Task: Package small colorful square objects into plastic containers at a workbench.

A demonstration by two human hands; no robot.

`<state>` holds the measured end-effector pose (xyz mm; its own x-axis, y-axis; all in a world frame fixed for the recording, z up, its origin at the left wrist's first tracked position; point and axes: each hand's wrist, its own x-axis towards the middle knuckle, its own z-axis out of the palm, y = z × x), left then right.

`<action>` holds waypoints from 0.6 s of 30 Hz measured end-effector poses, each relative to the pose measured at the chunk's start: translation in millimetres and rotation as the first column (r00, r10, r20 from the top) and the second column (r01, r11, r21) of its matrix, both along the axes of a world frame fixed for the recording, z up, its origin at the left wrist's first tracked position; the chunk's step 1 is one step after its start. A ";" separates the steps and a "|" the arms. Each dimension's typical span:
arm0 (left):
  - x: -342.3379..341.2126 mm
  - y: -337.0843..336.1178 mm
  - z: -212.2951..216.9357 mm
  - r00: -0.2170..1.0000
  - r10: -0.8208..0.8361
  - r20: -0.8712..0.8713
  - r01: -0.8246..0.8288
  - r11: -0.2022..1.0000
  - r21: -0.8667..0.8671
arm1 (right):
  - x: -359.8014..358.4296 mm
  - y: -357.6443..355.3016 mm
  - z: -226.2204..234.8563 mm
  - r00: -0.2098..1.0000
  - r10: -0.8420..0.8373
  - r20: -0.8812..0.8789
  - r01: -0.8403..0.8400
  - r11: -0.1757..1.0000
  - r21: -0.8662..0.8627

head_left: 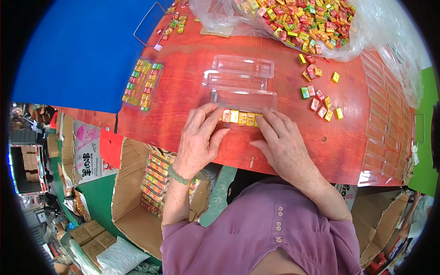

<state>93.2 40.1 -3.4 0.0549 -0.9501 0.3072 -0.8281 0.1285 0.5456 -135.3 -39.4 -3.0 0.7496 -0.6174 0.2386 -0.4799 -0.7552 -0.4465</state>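
A short row of small yellow and red wrapped blocks, like boxed candies [240, 118], lies on the red table between my hands. My left hand [197, 135] holds the row's left end with its fingertips, its thumb on the near side. At the right end, the fingers of my right hand [285, 146] press over the row, and that thumb hangs apart from it. My fingers cover both ends. Just beyond stand several clear plastic trays [245, 97], the nearest close against the row; I see nothing in them.
A plastic bag [366, 27] heaped with colourful blocks [311, 23] lies at the back. Loose blocks [321, 104] are scattered to the right, near stacked clear trays [387, 119]. A filled tray [143, 85] sits at left. Below the table edge, a cardboard box [133, 215] holds packed trays.
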 end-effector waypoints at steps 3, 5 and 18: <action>-5.9 6.4 -6.5 0.989 -0.024 0.143 0.027 0.999 -0.017 | -7.2 4.2 -0.3 0.987 0.060 -0.147 -0.074 0.993 -0.095; -11.6 9.0 -9.5 0.986 -0.036 0.165 0.029 0.998 0.047 | -9.9 4.3 -2.4 0.978 0.070 -0.194 -0.086 0.994 -0.074; -14.7 11.4 -11.9 0.966 -0.059 0.252 0.023 0.989 0.146 | -1.8 1.6 -4.6 0.970 0.117 -0.213 -0.139 0.987 -0.087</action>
